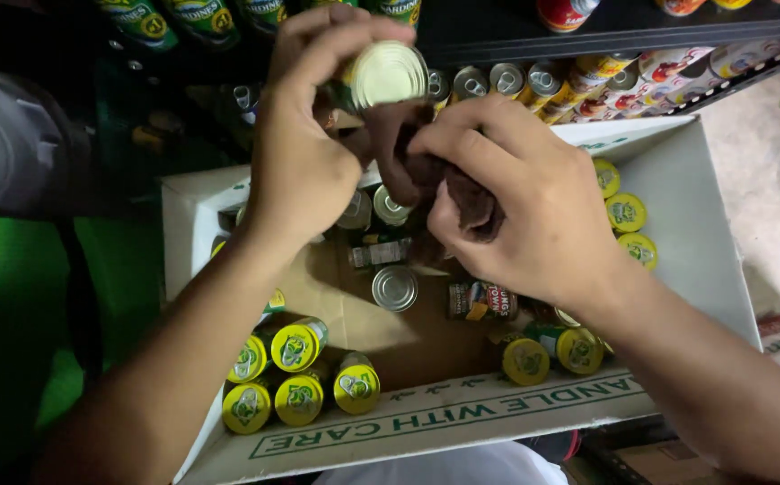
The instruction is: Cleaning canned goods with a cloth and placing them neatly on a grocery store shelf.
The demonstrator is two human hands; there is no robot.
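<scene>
A small round tin can with a pale gold metal end (pixel 388 74) is held up above an open box, its flat end turned toward the camera. The left hand (pixel 304 148) grips it around the body, fingers curled over the top rim and thumb below, so the hold is closed and firm on the can. The right hand (pixel 520 202) is bunched tight on a dark brown cloth (pixel 426 166), which is pressed against the can's lower side just beside the left thumb.

Judging by this, the wiping would go best if the left hand turned the can a little at a time while the cloth hand kept even pressure, so each part of the wall and rim meets the cloth. The left fingers cover much of the can's body, so those patches would need a shift of grip to be reached.

Below the hands lies the white cardboard box with green print on its flaps (pixel 462 413). It holds cans with yellow and green lids (pixel 295 373) clustered at the near left corner, more of them (pixel 625 214) along the right wall, and a silver-topped can (pixel 395 288) lying in the middle on the brown floor. Behind, a dark shelf (pixel 533 40) carries a row of tins with pull-ring tops (pixel 506 79), standing close behind the raised can, leaving little room on that side.
</scene>
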